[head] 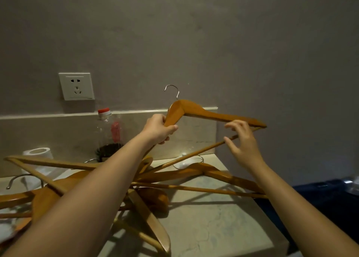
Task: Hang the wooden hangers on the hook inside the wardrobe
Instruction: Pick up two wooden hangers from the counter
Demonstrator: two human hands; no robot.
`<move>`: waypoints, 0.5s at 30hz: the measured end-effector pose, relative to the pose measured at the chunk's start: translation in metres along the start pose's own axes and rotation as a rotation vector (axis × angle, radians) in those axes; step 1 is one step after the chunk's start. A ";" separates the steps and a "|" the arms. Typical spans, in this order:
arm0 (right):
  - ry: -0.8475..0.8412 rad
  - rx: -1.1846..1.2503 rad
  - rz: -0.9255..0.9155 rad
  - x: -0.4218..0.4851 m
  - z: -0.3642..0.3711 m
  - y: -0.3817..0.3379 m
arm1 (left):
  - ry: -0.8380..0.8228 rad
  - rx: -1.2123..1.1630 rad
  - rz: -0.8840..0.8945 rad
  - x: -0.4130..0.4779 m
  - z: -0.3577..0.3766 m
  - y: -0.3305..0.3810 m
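Your left forearm crosses the middle of the pile of wooden hangers on the worktop, so you cannot count them or see how they interlock. Some run off the left edge of the view. The lifted hanger loses its left end behind your left hand and wrist. The dark blue thing at the right, beyond the worktop's edge, is too dim to name. The clear bottle with a red cap stands against the wall behind the pile, and its label is a blur.

You hold the lifted hanger above the pile and in front of the wall, its metal hook pointing up. Your left arm reaches forward, and the fingers and thumb of that hand wrap firmly round the hanger's left shoulder. Your right hand is spread at the hanger's right end. The thumb lies against the lower bar and the fingers arch towards the upper arm, not closed round anything. Whether those fingertips touch the wood is hard to tell.

A wall socket sits above and left of the bottle.
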State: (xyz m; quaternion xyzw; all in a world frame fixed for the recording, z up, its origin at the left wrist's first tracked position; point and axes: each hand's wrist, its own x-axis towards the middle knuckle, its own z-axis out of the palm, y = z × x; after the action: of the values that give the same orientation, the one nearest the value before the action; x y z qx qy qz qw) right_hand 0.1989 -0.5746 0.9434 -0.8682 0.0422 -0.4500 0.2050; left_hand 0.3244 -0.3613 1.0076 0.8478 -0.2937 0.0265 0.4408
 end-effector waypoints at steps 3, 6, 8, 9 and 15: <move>-0.132 -0.045 -0.018 -0.011 -0.001 0.007 | 0.017 -0.023 0.035 -0.001 0.004 -0.003; -0.168 -0.053 0.028 -0.022 0.005 0.017 | 0.046 0.002 0.057 -0.003 0.009 -0.004; -0.238 -0.078 0.089 -0.028 0.009 0.023 | 0.107 -0.008 0.050 -0.004 0.009 -0.004; -0.326 -0.095 0.151 -0.031 0.010 0.026 | 0.129 -0.023 0.049 -0.004 0.008 -0.003; -0.655 -0.046 0.483 -0.036 0.029 0.032 | 0.119 -0.158 0.027 -0.012 0.000 0.005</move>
State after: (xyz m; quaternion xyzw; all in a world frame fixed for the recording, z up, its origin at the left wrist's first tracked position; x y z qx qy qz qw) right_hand 0.2041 -0.5854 0.8886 -0.9350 0.1876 -0.0874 0.2879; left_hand 0.3118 -0.3581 1.0075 0.8033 -0.2793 0.0596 0.5226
